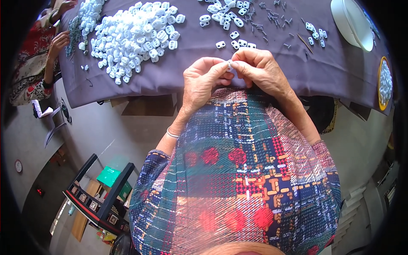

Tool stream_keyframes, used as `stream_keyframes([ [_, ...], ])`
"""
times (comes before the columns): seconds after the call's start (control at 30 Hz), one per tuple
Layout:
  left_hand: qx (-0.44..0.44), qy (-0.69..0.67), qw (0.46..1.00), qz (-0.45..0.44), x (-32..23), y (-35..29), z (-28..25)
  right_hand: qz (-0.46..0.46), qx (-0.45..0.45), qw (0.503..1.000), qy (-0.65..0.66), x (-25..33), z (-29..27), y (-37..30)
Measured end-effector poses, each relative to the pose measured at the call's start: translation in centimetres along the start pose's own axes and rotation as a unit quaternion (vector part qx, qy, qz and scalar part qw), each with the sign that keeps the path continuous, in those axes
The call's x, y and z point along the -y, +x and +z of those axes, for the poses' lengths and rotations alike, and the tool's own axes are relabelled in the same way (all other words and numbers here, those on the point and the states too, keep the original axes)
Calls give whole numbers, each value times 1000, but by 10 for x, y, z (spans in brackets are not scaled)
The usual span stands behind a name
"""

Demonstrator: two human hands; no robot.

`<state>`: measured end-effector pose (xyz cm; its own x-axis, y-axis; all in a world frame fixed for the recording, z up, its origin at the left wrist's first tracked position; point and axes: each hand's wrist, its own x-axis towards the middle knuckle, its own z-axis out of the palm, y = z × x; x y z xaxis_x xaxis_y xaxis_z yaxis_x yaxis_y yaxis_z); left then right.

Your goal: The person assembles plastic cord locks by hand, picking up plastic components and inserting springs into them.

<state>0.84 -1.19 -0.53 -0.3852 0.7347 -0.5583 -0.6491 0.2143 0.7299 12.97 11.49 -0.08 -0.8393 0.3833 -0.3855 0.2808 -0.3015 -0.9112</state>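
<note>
My left hand [200,83] and my right hand [264,73] meet at the near edge of the table. Between the thumbs and forefingers of both is a small white plastic piece [230,66], mostly covered by the fingertips. It looks like the two-holed cord locks [242,43] lying just beyond my hands. Farther off is a looser group of such cord locks [221,16]. Scattered to the right of these are many tiny dark grey cylinders [272,19], perhaps springs or pins; they are too small to tell.
A big heap of white plastic pieces [136,38] covers the left of the grey-purple tablecloth [187,63]. To the right stand a white tub [352,23] and a yellow-rimmed basket [382,85] of white pieces. A thin brown stick [305,43] lies nearby. Another person's hand [59,42] works at far left.
</note>
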Motion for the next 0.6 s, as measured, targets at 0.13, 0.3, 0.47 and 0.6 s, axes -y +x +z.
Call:
stream_keyframes([
  [0.13,29,-106,993,-29,-2,4,-6,-4,-19,999,48,-6,-2,2],
  [0.3,8,-38,999,-23,-4,0,4,-16,-31,998,58,-8,-2,1],
  [0.47,6,44,999,15,0,1,5,-33,-29,998,49,-7,-1,-1],
  [0.6,-26,32,999,23,2,3,-1,-8,-70,994,80,-9,-3,-2],
])
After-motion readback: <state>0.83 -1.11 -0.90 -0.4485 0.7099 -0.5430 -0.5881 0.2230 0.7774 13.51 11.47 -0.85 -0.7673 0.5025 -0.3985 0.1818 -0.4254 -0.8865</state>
